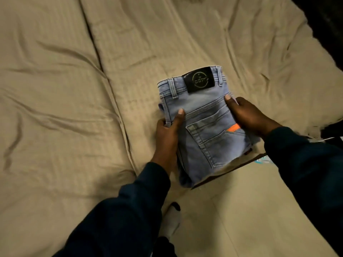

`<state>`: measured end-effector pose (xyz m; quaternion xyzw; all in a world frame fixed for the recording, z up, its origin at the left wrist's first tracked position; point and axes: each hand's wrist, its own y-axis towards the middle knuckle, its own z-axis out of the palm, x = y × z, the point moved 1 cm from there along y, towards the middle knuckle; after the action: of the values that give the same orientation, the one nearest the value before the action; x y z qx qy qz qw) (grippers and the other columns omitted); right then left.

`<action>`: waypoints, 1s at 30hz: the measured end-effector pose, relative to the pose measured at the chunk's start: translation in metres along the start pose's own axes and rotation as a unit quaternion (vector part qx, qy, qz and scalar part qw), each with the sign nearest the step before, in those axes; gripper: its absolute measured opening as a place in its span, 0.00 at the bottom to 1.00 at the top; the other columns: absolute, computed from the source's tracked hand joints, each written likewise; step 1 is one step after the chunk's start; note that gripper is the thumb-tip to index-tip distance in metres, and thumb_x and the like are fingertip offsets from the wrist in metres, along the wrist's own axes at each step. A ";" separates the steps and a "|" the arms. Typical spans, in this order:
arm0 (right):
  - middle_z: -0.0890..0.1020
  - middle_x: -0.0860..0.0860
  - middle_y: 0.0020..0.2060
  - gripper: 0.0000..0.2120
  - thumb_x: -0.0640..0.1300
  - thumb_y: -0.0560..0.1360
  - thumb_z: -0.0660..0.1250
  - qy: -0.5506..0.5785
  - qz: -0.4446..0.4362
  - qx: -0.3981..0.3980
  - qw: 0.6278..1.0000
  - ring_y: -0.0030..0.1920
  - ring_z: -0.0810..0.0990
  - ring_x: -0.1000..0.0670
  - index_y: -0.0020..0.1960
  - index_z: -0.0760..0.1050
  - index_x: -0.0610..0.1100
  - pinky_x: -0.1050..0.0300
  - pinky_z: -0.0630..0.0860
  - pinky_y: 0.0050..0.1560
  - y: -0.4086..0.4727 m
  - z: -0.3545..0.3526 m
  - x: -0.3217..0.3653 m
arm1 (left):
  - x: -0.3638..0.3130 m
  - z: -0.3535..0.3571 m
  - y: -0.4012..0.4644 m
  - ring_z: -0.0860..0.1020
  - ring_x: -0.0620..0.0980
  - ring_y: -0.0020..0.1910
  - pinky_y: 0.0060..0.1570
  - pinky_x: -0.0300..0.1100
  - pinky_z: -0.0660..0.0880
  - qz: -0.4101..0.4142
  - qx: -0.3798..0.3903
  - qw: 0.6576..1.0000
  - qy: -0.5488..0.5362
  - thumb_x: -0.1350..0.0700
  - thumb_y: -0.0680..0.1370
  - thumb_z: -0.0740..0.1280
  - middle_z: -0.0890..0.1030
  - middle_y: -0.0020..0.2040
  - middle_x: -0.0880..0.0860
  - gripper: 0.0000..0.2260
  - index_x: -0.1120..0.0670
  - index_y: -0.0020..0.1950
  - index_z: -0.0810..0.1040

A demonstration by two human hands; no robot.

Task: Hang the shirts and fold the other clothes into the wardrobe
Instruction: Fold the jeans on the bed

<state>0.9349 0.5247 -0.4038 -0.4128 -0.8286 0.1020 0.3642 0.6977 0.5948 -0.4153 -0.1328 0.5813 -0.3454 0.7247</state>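
1. A folded pair of light blue jeans (202, 125) is held over a beige bed (74, 89), near its edge.
2. The left hand (168, 134) and right hand (250, 115) are clamped on opposite sides, thumbs on top.
3. Folding appears finished, though the lower layers are hidden; carrying the bundle level to the wardrobe is called for next.

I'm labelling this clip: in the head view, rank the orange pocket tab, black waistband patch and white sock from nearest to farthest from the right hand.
From the right hand:
1. Orange pocket tab, beside its palm.
2. Black waistband patch, up-left on the folded jeans.
3. White sock, on the floor below.
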 end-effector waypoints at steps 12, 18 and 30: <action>0.53 0.47 0.81 0.27 0.51 0.83 0.51 -0.201 -0.239 -0.196 0.930 0.80 0.50 0.46 0.81 0.53 0.48 0.43 0.52 0.78 -0.044 0.087 -0.032 | 0.061 0.048 0.017 0.43 0.55 0.81 0.79 0.57 0.44 0.392 0.016 0.658 0.643 0.45 0.85 0.48 0.49 0.83 0.53 0.25 0.51 0.82 0.55; 0.51 0.47 0.81 0.26 0.50 0.84 0.45 -0.259 -0.226 -0.170 0.924 0.81 0.47 0.46 0.82 0.50 0.48 0.41 0.49 0.78 -0.028 0.108 -0.051 | 0.079 0.040 0.040 0.47 0.60 0.81 0.77 0.63 0.48 0.406 0.004 0.625 0.667 0.43 0.84 0.53 0.51 0.82 0.57 0.27 0.54 0.81 0.58; 0.50 0.46 0.81 0.26 0.51 0.85 0.45 -0.274 -0.223 -0.176 0.919 0.81 0.46 0.45 0.82 0.49 0.48 0.40 0.49 0.78 -0.019 0.119 -0.057 | 0.093 0.037 0.054 0.48 0.60 0.81 0.76 0.63 0.48 0.400 -0.008 0.622 0.673 0.44 0.84 0.56 0.54 0.82 0.57 0.27 0.53 0.81 0.58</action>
<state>0.8639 0.4844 -0.5093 -0.2311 -0.9710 -0.0202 0.0578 0.7593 0.5657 -0.5067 0.3765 0.9053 -0.0095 0.1966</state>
